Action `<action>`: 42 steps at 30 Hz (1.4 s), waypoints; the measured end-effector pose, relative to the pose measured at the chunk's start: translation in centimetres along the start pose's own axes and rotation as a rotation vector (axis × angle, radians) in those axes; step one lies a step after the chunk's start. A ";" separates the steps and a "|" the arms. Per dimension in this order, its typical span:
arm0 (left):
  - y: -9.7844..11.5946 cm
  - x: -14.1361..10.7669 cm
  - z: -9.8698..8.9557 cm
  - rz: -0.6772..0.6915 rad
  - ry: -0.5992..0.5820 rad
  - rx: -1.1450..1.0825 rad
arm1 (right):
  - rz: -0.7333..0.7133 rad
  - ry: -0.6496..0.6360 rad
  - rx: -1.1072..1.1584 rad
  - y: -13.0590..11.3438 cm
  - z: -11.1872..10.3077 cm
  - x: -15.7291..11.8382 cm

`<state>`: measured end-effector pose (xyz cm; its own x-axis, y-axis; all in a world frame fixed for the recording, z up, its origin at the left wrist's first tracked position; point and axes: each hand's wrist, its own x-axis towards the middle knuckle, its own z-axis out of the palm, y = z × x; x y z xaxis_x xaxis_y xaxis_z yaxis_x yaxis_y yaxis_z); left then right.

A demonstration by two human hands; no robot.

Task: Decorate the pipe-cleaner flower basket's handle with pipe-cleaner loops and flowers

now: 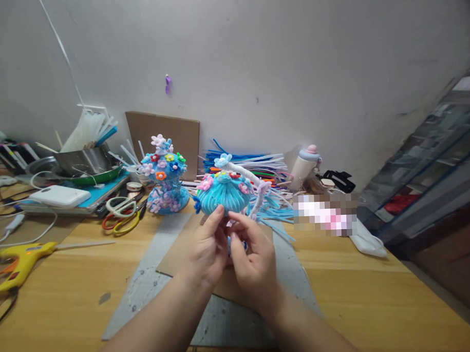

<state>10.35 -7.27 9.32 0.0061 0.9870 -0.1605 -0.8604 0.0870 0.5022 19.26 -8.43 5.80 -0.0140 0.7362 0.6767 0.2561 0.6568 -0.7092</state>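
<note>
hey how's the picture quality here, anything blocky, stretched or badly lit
Head view, overall: soft, muted light, the wall a dull grey; head view, right edge: the glass-fronted cabinet slants and looks stretched, probably lens distortion; head view, right of the hands: a pixelated patch hides what lies there; head view, centre: the blue craft piece shows clear colours.

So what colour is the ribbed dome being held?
The dome is light blue, best in the head view.
</note>
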 end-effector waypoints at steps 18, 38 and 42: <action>-0.1 0.4 -0.1 0.220 -0.023 0.127 | 0.061 0.012 -0.008 0.1 -0.4 0.1; -0.9 0.1 0.0 0.222 -0.063 0.180 | 0.200 -0.020 0.227 0.4 0.0 0.4; -0.8 0.1 0.1 0.246 -0.099 0.186 | 0.213 0.012 0.267 0.7 0.2 0.3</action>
<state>11.10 -7.23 8.94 -0.1331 0.9891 0.0634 -0.7341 -0.1414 0.6641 19.24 -7.74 5.51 0.0247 0.8606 0.5087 -0.0104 0.5090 -0.8607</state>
